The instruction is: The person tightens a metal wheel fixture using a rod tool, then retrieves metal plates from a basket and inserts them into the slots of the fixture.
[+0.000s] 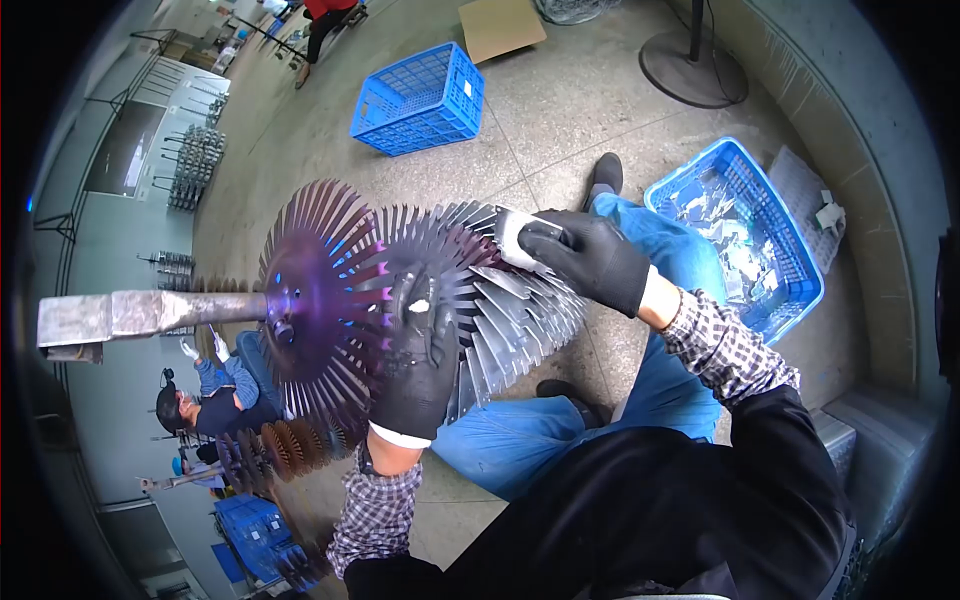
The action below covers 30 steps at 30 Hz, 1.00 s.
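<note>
A large spindle rack [315, 285] with purple, slotted discs and fan-like rims of thin blades lies across in front of me. Silvery flat metal strips [510, 335] stand out from its nearer right side. My left hand [415, 335], in a black glove with a small pale spot on it, grips the rack between the purple disc and the strips; its fingertips are partly lost among the dark blades. In a black glove too, my right hand [592, 258] is closed on a shiny flat metal piece [514, 240] at the strips' upper edge, thumb on top.
On the right, a blue basket [735, 250] holds many shiny and whitish scraps. Another blue crate [420, 100] and a cardboard piece [500, 28] lie on the floor ahead. A round stand base [693, 70] is at upper right. A co-worker [215, 395] sits at left near more racks [285, 450].
</note>
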Tool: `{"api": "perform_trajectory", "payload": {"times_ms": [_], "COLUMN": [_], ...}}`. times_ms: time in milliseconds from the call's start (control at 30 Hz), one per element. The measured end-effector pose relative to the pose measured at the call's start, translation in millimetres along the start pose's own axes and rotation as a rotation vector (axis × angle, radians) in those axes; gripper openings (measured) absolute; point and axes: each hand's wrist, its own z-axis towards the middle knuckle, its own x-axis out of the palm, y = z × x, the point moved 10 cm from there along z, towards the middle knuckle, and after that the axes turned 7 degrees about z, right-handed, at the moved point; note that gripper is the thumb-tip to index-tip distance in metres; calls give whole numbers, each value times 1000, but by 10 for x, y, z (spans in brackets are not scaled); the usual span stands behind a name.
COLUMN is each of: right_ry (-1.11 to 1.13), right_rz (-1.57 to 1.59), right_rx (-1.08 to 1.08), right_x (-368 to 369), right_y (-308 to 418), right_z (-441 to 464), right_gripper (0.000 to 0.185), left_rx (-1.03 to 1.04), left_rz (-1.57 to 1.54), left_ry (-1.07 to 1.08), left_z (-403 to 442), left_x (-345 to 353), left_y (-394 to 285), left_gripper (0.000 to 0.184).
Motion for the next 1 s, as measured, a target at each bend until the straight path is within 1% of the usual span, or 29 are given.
{"api": "perform_trajectory", "payload": {"times_ms": [100, 267, 433, 600, 733, 900, 1000], "right_ry": [6, 34, 36, 93, 82, 142, 149], "right_rz": [19, -76, -73, -96, -123, -122, -146], "right_rx": [-23, -23, -58, -106, -214, -146, -177], "right_x": [80, 114, 101, 160, 197, 234, 227], "right_y": [-84, -92, -75, -5, -34, -80, -21], "right_z": [25, 71, 53, 76, 50, 45, 49], "right_gripper": [25, 23, 26, 29, 32, 34, 34], "left_rx": [-29, -60, -79, -49, -64, -35, -14], "left_rz": [34, 60, -13, -29, 11, 0, 24], "left_ry": [46, 93, 83, 57, 65, 106, 82], "left_z": [-10, 41, 35, 71, 47, 59, 60], "left_x": [85, 131, 148, 123, 130, 123, 146], "left_y": [34, 72, 91, 61, 74, 34, 51], "left_gripper": [49, 50, 50, 48, 46, 49, 47]}}
